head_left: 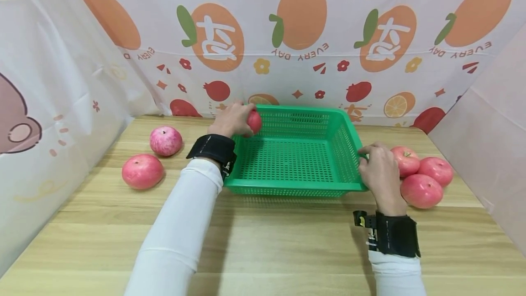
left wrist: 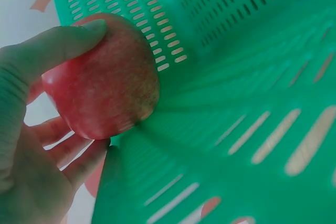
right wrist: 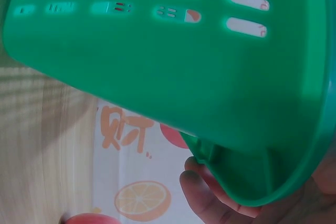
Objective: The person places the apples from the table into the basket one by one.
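My left hand [head_left: 232, 120] grips a red apple [head_left: 254, 122] at the back left corner of a green plastic basket [head_left: 287, 187]. In the left wrist view, the thumb lies across the top of the apple [left wrist: 107, 80] and the fingers are under it, inside the basket's slotted walls. On the other side, my right hand [head_left: 380, 172] holds the basket's right rim. Fingers [right wrist: 197, 190] curl beneath that rim in the right wrist view. The basket's floor shows bare mesh in the head view.
Two apples, a mottled one [head_left: 165, 140] and a pinker one [head_left: 143, 171], lie left of the basket. Three more sit together at the right, one of them nearest the front [head_left: 422, 191]. A fruit-print curtain [head_left: 263, 26] hangs behind the wooden table [head_left: 287, 241].
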Demonstrator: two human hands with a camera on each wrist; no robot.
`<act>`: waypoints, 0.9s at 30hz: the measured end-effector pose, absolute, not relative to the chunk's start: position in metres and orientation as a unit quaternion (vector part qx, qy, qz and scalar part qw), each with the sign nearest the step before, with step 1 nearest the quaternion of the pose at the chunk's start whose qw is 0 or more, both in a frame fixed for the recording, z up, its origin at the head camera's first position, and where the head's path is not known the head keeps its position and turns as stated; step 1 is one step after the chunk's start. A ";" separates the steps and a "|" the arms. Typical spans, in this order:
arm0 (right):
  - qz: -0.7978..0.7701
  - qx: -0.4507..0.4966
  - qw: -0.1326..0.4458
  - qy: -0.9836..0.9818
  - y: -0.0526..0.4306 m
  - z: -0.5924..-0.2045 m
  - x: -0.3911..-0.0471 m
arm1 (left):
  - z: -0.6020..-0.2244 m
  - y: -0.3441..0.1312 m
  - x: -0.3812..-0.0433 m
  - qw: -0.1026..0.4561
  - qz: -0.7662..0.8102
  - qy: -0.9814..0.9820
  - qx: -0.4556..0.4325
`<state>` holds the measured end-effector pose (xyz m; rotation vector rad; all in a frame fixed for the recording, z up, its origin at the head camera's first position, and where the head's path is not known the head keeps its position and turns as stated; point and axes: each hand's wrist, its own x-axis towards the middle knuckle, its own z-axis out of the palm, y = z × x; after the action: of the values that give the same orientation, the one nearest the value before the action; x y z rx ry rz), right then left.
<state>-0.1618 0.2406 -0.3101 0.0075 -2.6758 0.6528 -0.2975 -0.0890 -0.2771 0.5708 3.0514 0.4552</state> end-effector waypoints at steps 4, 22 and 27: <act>0.229 0.005 0.193 -0.954 0.240 -0.311 -0.163 | -0.281 -0.089 -0.299 0.007 0.136 0.973 0.187; 0.230 0.007 0.196 -0.953 0.242 -0.310 -0.162 | -0.290 -0.081 -0.303 0.034 0.130 0.972 0.194; 0.236 0.007 0.190 -0.953 0.241 -0.310 -0.163 | -0.291 -0.082 -0.302 0.040 0.137 0.971 0.190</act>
<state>-0.1629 0.2412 -0.3102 0.0208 -2.6777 0.6622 -0.3017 -0.0820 -0.2909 0.5807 2.9757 0.4184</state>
